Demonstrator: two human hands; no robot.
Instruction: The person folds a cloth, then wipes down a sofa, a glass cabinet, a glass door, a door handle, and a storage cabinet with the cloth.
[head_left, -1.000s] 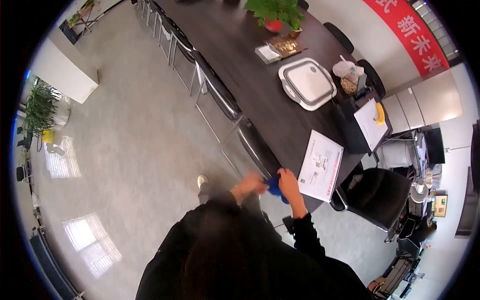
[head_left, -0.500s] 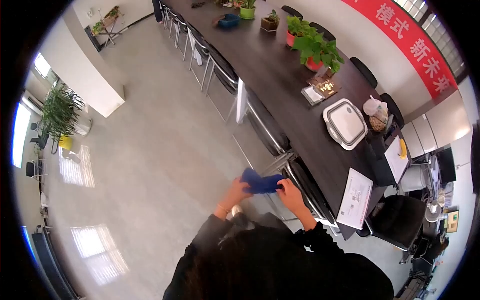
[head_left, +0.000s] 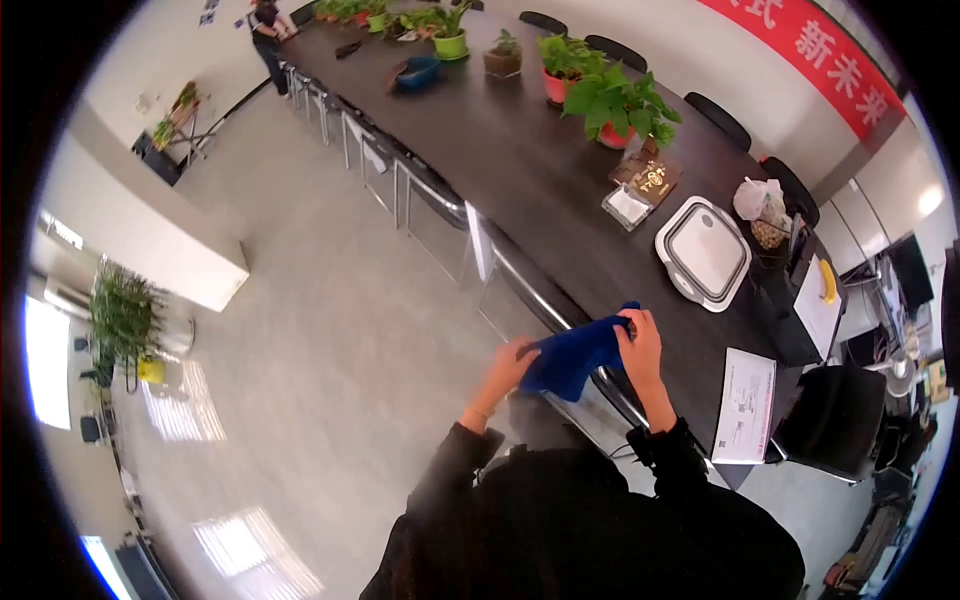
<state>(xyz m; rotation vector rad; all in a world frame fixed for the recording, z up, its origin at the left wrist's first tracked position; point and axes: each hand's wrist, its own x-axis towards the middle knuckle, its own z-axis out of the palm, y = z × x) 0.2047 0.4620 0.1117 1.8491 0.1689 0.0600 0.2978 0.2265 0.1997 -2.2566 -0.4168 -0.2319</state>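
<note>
A blue cloth (head_left: 575, 360) is stretched between my two hands in front of my body, near the edge of the long dark table (head_left: 540, 200). My left hand (head_left: 508, 368) grips its left side, fingers closed on the fabric. On the upper right corner my right hand (head_left: 641, 350) is closed, with a bit of cloth poking out above the fingers. Behind the cloth runs the chrome frame of a black chair (head_left: 535, 297) tucked at the table.
On the table are a white-and-grey lidded basin (head_left: 705, 252), a printed sheet (head_left: 745, 405), a bag of nuts (head_left: 768, 228), a banana (head_left: 828, 281) and potted plants (head_left: 620, 100). Chairs line the near side. Another person (head_left: 268, 45) stands at the far end. A pillar (head_left: 165, 215) rises at left.
The cloth has gone from bunched to more spread out and has moved right and slightly up, closer to the table. Both hands moved with it. My view has shifted, bringing the other person into sight.
</note>
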